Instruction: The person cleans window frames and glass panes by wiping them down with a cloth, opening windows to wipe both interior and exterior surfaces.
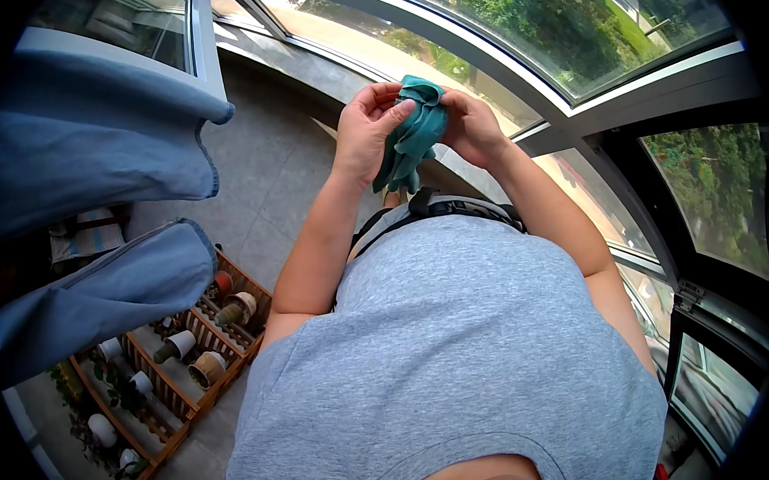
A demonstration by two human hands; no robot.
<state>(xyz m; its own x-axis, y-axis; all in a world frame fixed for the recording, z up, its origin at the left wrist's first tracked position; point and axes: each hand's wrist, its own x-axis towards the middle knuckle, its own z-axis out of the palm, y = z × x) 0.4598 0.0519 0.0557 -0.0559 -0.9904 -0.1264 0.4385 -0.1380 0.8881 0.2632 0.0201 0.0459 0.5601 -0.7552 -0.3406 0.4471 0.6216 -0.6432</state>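
A teal cloth point(417, 134) hangs in loose folds between my two hands, in front of my waist. My left hand point(368, 126) pinches its upper left side, with the thumb lying over the fabric. On the other side, my right hand point(474, 127) grips the cloth near its top; some of those fingertips are hidden behind the folds. The lower end of the cloth dangles free above the floor.
Large framed windows point(531, 58) curve along the front and right, with a sill below. Blue curtains point(101, 133) hang at the left. A wooden plant rack point(188, 398) with several pots stands at lower left on the grey tiled floor point(258, 160).
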